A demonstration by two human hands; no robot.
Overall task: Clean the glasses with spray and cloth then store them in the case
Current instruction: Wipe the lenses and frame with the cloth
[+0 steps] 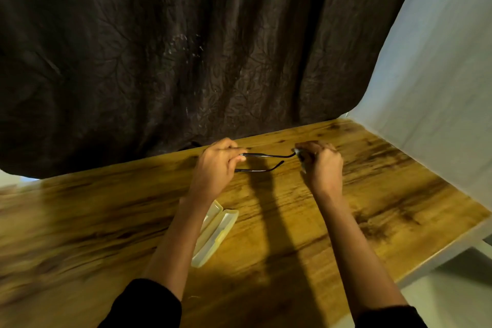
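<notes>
The glasses (266, 155) are held above the far middle of the table (372, 194), temples unfolded and pointing right; the left hand (215, 165) grips their front end, fingers curled round the frame; the right hand (323, 165) clenches what seems a grey cloth (302, 158) at the farther temple's tip, though blurred; the open pale case (215, 234) lies nearer, beside the left forearm; a dark curtain (186, 48) hangs behind.
</notes>
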